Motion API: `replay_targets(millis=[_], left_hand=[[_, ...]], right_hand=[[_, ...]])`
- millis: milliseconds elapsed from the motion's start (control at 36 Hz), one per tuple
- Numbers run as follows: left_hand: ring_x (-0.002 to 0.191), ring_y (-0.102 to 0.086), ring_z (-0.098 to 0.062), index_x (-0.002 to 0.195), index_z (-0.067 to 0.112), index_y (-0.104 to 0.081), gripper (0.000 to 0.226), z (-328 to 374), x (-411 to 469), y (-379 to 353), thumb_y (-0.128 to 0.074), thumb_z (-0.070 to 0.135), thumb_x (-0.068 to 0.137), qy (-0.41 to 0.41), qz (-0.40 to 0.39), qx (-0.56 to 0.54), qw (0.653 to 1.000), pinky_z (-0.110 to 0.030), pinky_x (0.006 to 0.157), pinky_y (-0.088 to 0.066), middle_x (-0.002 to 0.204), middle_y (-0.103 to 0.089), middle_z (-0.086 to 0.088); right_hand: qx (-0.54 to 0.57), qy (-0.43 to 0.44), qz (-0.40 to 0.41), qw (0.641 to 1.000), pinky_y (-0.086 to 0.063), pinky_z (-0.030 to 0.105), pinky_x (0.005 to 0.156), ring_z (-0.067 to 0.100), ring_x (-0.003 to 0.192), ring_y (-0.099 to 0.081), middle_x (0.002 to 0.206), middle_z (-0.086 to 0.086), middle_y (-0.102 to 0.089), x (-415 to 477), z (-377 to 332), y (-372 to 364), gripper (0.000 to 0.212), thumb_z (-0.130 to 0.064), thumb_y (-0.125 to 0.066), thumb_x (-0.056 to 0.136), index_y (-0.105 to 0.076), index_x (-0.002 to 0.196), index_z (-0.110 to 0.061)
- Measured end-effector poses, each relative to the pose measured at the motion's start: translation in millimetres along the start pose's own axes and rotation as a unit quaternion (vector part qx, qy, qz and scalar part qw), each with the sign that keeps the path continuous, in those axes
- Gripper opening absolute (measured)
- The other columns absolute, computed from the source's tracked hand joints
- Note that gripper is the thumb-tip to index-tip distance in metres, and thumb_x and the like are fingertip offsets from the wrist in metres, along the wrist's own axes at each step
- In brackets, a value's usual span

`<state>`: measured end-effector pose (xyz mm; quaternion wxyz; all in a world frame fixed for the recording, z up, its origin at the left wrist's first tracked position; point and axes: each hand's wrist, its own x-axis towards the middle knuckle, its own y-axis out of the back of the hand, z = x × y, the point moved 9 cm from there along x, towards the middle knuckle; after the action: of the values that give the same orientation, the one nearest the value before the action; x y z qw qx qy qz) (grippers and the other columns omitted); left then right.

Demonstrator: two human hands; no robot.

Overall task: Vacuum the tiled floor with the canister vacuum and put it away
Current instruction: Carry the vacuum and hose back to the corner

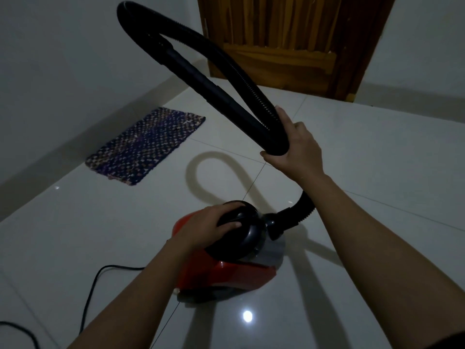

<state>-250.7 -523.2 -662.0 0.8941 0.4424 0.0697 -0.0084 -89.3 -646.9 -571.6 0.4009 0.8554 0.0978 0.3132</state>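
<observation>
Resting on glossy pale tiled floor (352,152), small red canister vacuum (226,273) with black rounded top. Pressing flat on that top, left hand (214,222), fingers spread, not clasping. Gripping doubled-over black ribbed hose (221,59) at mid height, right hand (297,149), fingers wrapped tight around loop ends. Trailing left across tiles, thin black power cord (95,280). Lying near white wall, woven purple patterned mat (146,144). Beyond, brown wooden door (289,34).

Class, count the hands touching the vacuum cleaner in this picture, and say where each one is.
2. The left hand rests on the black top of the red canister. The right hand grips the folded black hose, raised above the floor. No other hands show.
</observation>
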Motion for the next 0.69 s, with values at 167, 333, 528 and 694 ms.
replay_targets(millis=[167,333,528,694], left_hand=[[0.12,-0.054,-0.013,0.134,0.027,-0.05,0.048,10.9,-8.8,6.5,-0.062,0.023,0.088,0.041,0.007,-0.046,0.998,-0.028,0.103,-0.044,0.131,-0.06,0.003],[0.117,-0.057,-0.014,0.133,0.024,-0.053,0.047,36.8,-19.6,50.6,-0.064,0.02,0.087,0.093,0.034,-0.089,0.991,-0.034,0.102,-0.046,0.127,-0.063,0.0],[0.116,-0.057,-0.013,0.13,0.019,-0.056,0.046,92.3,-25.9,156.6,-0.065,0.011,0.085,0.18,0.073,-0.159,0.968,-0.024,0.098,-0.041,0.121,-0.064,0.004],[0.113,-0.054,-0.011,0.131,0.017,-0.055,0.048,134.6,-27.5,257.9,-0.064,0.006,0.085,0.254,0.129,-0.206,0.936,-0.025,0.098,-0.041,0.115,-0.058,0.01]], right_hand=[[0.021,-0.01,-0.037,0.999,-0.047,0.035,0.073,0.027,0.09,-0.055,0.104,0.011,-0.051,9.3,-7.5,3.2,0.098,-0.044,-0.074,0.071,-0.018,0.151,-0.034],[0.059,-0.016,-0.06,0.996,-0.045,0.031,0.067,0.026,0.086,-0.055,0.102,0.013,-0.052,40.6,-41.0,39.0,0.095,-0.038,-0.074,0.071,-0.022,0.151,-0.027],[0.143,-0.03,-0.059,0.988,-0.052,0.036,0.068,0.027,0.089,-0.057,0.104,0.014,-0.052,130.9,-106.1,121.1,0.094,-0.031,-0.072,0.071,-0.023,0.151,-0.02],[0.213,-0.031,-0.063,0.974,-0.053,0.041,0.08,0.026,0.102,-0.055,0.116,0.015,-0.052,229.8,-179.2,182.9,0.095,-0.026,-0.074,0.073,-0.02,0.151,-0.019]])
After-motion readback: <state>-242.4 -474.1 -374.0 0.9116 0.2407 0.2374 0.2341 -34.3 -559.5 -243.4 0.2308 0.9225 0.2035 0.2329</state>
